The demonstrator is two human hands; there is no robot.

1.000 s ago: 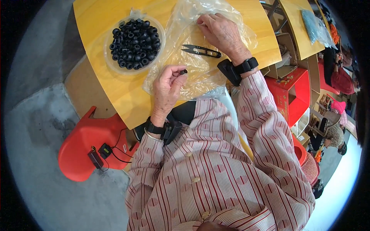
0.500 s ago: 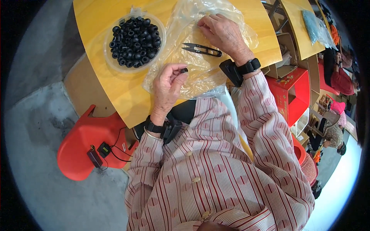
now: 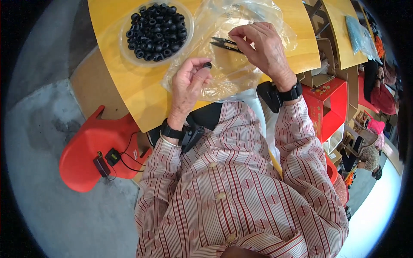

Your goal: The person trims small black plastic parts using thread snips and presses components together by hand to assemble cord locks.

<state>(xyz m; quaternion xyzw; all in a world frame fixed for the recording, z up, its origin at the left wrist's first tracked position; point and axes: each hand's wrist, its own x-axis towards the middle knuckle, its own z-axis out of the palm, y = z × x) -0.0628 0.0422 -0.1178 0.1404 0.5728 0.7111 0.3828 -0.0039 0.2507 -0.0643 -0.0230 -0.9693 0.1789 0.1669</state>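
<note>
Between the thumb and fingers of my left hand (image 3: 186,86) is a small black hollow piece (image 3: 207,65), its open end facing up. My right hand (image 3: 267,50) is raised to the right of it, thumb and fingertips pinched together; whatever they hold, if anything, is too small to see. Partly covered by that hand, black thread snips (image 3: 224,44) lie on a clear plastic bag (image 3: 228,84). At the upper left stands a translucent round tub (image 3: 124,48) heaped with similar black pieces (image 3: 157,33).
The yellow table (image 3: 129,92) ends close to my body. Left of me a red chair (image 3: 79,161) carries small electronic boxes with cables. Red carton (image 3: 329,109) and cardboard boxes are on the right, near a second table (image 3: 337,34); other people sit farther off.
My right hand has shifted right and toward me, and now covers the handles of the snips. My left hand keeps its grip on the black piece. The whole view has shifted slightly.
</note>
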